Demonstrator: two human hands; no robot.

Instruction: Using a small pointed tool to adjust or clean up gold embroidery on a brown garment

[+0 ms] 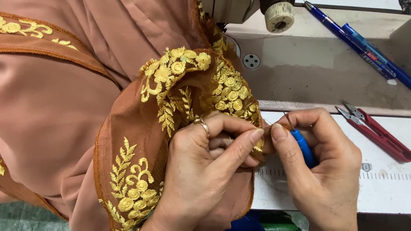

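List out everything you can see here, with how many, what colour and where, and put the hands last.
pink fabric: one, dusty pink, left half of view
embroidered trim: one, brown sheer with gold flowers, centre, pinched by the left hand
seam ripper: one, blue handle, in the right hand, tip at the trim's edge
thread snips: one, red, on the table at right
pens: two, blue, upper right
sewing machine: one, cream, top centre
table: one, white with a ruler strip, right
ring: one, silver, on a left finger
left hand: one, fingers pinching the trim
right hand: one, gripping the seam ripper
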